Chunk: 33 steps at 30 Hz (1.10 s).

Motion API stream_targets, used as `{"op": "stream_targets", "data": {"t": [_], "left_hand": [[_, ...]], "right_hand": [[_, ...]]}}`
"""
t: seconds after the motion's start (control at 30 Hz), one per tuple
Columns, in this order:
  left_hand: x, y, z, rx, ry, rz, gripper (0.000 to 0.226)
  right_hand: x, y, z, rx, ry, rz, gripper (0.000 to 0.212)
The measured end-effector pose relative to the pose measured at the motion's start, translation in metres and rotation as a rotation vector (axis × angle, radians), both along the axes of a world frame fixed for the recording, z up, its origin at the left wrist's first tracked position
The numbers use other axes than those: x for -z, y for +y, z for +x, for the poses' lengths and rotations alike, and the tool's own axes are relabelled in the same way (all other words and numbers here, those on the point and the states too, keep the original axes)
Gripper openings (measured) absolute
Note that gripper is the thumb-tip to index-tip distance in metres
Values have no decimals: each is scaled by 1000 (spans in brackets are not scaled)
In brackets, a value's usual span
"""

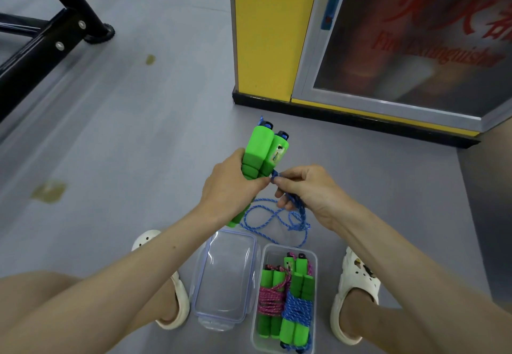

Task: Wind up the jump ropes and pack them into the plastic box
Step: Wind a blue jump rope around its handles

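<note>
The left hand (231, 184) is gripping both green handles (261, 151) above the box (285, 298), while the right hand's fingers (285, 197) are pinching the blue rope (266, 219). Keeping each turn taut and tight against the last should be helping the bundle hold.

Recorded bright green foam on the held handles (260, 154), with black-and-blue end caps (267, 125) and a multicoloured sticker (277, 155) on one. Logged blue cord flecked white on the loose rope (266, 219). Noted clear, colourless plastic for the box (288, 248) and the lid (224, 279), with a pale blue rim on the latter. Found green handles on both packed bundles, wound in pink flecked cord on the pink bundle (270, 299) and blue-and-white cord on the blue bundle (297, 309). Registered cream-white on the sandals (357, 284), grey on the floor (166, 132) with yellowish-brown stains (48, 191), yellow on the cabinet (263, 35) above a black base strip (332, 112), red lettering (435, 51), and black on the metal frame (41, 46).
</note>
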State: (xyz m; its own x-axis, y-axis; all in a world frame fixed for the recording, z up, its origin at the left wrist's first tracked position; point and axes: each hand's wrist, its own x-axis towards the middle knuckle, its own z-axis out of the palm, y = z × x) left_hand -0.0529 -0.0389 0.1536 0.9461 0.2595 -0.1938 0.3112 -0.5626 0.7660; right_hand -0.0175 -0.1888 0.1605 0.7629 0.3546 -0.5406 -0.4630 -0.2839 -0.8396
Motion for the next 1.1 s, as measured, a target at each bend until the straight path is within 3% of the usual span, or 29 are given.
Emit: {"op": "stream_targets", "data": {"t": [0.07, 0.27, 0.37, 0.47, 0.53, 0.63, 0.67, 0.73, 0.8, 0.93, 1.0, 1.1], "left_hand": [[-3, -3, -3, 36, -9, 250, 28], [-4, -7, -6, 168, -67, 665, 26], [-3, -11, -10, 221, -77, 858, 30], [11, -18, -16, 238, -224, 991, 53], [25, -20, -16, 252, -377, 998, 66], [19, -23, -14, 314, -251, 778, 86], [12, -20, -9, 337, -94, 561, 91], [-4, -12, 1, 367, 262, -93, 90], [-10, -8, 4, 287, 330, -440, 76], [-6, -10, -2, -56, 390, -666, 72], [-4, -10, -4, 15, 465, -779, 64], [-5, -9, -5, 171, 419, -843, 40]], "right_hand": [[-1, 1, -2, -2, 48, 33, 6], [-1, 8, -5, -50, 55, 25, 17], [0, 15, -7, -31, 117, 78, 43], [3, 19, -7, 105, 152, 54, 71], [7, 20, -5, 234, 162, 27, 59], [10, 16, -4, 342, 139, 25, 37], [11, 14, -4, 348, 122, 19, 36], [13, 9, -2, 329, 90, -10, 38], [12, 6, -1, 299, 87, 4, 38], [9, 5, 2, 258, 95, 52, 36], [9, 7, 1, 269, 92, 55, 36], [7, 8, 0, 323, 74, 44, 42]]}}
